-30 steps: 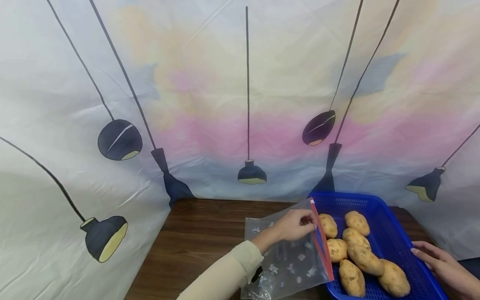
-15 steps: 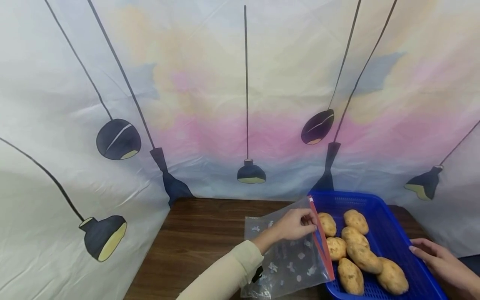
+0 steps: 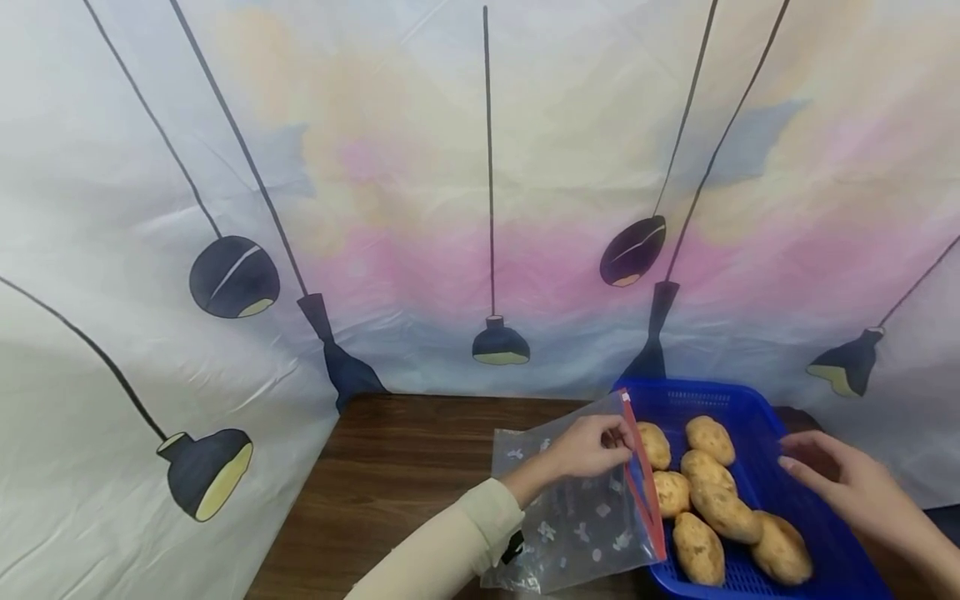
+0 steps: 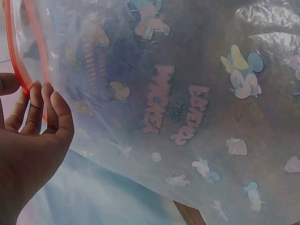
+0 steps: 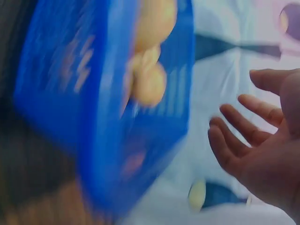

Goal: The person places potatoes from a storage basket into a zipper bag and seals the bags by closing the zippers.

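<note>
My left hand (image 3: pixel 592 446) pinches the red zip edge of a clear plastic zip bag (image 3: pixel 562 533) printed with small cartoon figures. In the left wrist view, thumb and fingers meet on that red strip (image 4: pixel 21 77), and the bag's mouth gapes a little. Just right of the bag stands a blue plastic basket (image 3: pixel 765 450) with several potatoes (image 3: pixel 723 510) in it. Above the basket's right side my right hand (image 3: pixel 847 479) hangs with loosely bent fingers and holds nothing. The right wrist view shows it apart from the basket wall (image 5: pixel 98 117), which is blurred.
A dark wood-grain table (image 3: pixel 397 467) bears the bag and basket. Behind it hangs a cloth backdrop (image 3: pixel 420 250) with painted lamps. The bag's zip edge overlaps the basket's left rim.
My right hand has let go of the basket's right rim and moved up and left over the basket. The left hand keeps its pinch on the bag.
</note>
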Action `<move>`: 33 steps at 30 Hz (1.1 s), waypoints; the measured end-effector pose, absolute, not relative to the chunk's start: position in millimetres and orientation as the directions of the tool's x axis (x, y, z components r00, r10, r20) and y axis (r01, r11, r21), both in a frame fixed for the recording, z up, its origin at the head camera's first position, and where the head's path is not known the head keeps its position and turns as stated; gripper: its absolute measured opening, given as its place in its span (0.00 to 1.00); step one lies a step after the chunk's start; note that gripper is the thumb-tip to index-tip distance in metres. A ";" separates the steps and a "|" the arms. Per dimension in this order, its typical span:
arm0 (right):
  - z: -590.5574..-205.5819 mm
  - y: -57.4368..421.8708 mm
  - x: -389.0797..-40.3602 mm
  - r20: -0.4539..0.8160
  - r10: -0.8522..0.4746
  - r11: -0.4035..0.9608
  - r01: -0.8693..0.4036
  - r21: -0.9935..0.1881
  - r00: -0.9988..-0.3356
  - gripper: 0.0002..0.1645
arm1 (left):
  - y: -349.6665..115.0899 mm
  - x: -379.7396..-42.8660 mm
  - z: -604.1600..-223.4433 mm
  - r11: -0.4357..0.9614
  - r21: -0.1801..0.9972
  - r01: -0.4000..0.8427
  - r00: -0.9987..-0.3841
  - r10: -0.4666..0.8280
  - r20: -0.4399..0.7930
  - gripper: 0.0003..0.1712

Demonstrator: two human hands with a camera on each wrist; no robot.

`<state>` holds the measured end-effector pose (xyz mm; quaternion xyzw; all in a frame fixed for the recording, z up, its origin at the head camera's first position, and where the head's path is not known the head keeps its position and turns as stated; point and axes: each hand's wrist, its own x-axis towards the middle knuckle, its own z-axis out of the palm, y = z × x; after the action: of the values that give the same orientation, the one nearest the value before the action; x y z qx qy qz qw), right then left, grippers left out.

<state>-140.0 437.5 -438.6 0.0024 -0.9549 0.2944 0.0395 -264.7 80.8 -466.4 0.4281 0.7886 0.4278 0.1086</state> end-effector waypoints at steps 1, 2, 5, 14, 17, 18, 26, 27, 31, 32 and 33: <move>-435.8 429.1 -140.6 0.084 -0.010 0.809 -0.058 -0.585 -0.996 0.28 | 81.1 -264.9 -466.1 0.266 0.768 0.582 -0.609 0.768 0.196 0.02; -433.7 420.6 -141.1 0.082 -0.040 0.784 -0.082 -0.615 -0.996 0.27 | 81.4 -264.9 -465.8 0.265 0.768 0.583 -0.609 0.769 0.197 0.02; -432.3 395.5 -145.5 0.081 -0.128 0.687 -0.147 -0.712 -0.989 0.24 | 80.8 -264.3 -464.7 0.261 0.772 0.580 -0.609 0.769 0.197 0.03; -441.0 342.1 -168.1 0.046 -0.208 0.473 -0.142 -0.870 -0.977 0.24 | 77.1 -260.7 -458.9 0.244 0.808 0.536 -0.630 0.753 0.191 0.04; -447.9 330.5 -174.3 0.029 -0.222 0.451 -0.129 -0.883 -0.975 0.26 | 76.6 -259.6 -457.0 0.236 0.820 0.521 -0.637 0.747 0.190 0.05; -449.8 327.2 -175.8 0.018 -0.221 0.438 -0.116 -0.892 -0.975 0.27 | 76.6 -259.4 -456.7 0.235 0.821 0.521 -0.638 0.746 0.191 0.05; -457.3 310.4 -183.9 -0.066 -0.241 0.323 -0.016 -0.946 -0.968 0.22 | 77.2 -258.6 -457.1 0.239 0.811 0.533 -0.634 0.748 0.196 0.05; -457.0 308.3 -184.0 -0.087 -0.235 0.310 0.010 -0.951 -0.968 0.21 | 77.1 -258.3 -456.9 0.238 0.813 0.532 -0.633 0.749 0.196 0.05; -456.1 300.2 -182.9 -0.150 -0.191 0.276 0.094 -0.957 -0.970 0.13 | 76.1 -256.2 -454.9 0.238 0.817 0.526 -0.636 0.747 0.191 0.04; -455.7 298.8 -182.4 -0.151 -0.182 0.279 0.096 -0.956 -0.972 0.12 | 75.7 -255.7 -454.0 0.245 0.814 0.526 -0.641 0.743 0.191 0.03; -455.2 297.7 -182.0 -0.149 -0.173 0.279 0.096 -0.956 -0.974 0.10 | 75.4 -254.9 -452.7 0.260 0.806 0.532 -0.649 0.737 0.191 0.03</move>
<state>-182.0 297.7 -455.2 0.0242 -0.7916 0.6001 -0.1122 -254.9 75.4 -452.7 0.4037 0.7856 0.4552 0.1126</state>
